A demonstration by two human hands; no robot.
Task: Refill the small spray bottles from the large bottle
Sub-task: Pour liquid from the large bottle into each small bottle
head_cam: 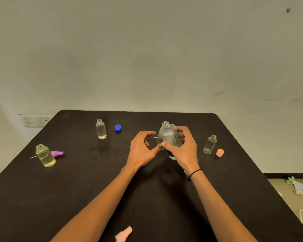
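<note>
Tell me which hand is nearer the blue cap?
The left hand. It sits a little to the right of the blue cap and nearer the person. The right hand is farther right, wrapped around the large bottle.

Three small open spray bottles [101,129] [45,155] [210,144], one large bottle [168,137], two pink spray heads [219,152] [124,233], one purple spray head [57,153] and one blue cap [118,127] on a dark table [59,189].

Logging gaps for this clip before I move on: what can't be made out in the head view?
- Large bottle: lower body and label hidden by the right hand; liquid level unreadable.
- Small clear object in front of the left hand: mostly hidden by the fingers, identity unclear.
- Pink spray cap: cut off by the bottom edge.
- Right small bottle: too transparent to tell whether it holds liquid.
</note>
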